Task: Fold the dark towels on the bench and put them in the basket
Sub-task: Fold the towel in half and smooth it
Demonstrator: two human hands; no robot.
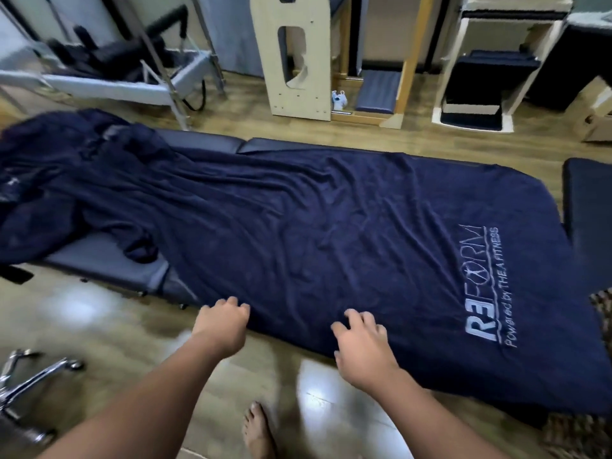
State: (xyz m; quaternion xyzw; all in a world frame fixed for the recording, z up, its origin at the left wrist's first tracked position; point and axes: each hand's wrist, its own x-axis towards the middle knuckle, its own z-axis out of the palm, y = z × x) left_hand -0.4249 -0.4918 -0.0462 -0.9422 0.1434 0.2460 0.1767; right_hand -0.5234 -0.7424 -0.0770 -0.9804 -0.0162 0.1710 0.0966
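Note:
A large dark navy towel [331, 233] with a white printed logo lies spread flat along the padded bench [109, 265], its near edge hanging toward the floor. More dark towels [66, 180] lie crumpled in a heap at the bench's left end. My left hand [221, 324] hovers at the towel's near edge with curled fingers, holding nothing. My right hand [362, 342] rests over the towel's near edge with fingers spread. A woven basket [578, 432] shows partly at the lower right, under the towel's corner.
A chrome chair base [29, 382] stands on the wooden floor at the lower left. A wooden frame [298, 58] and exercise equipment [116, 61] stand behind the bench. A dark pad [587, 207] sits to the right. My bare foot [258, 432] is below the hands.

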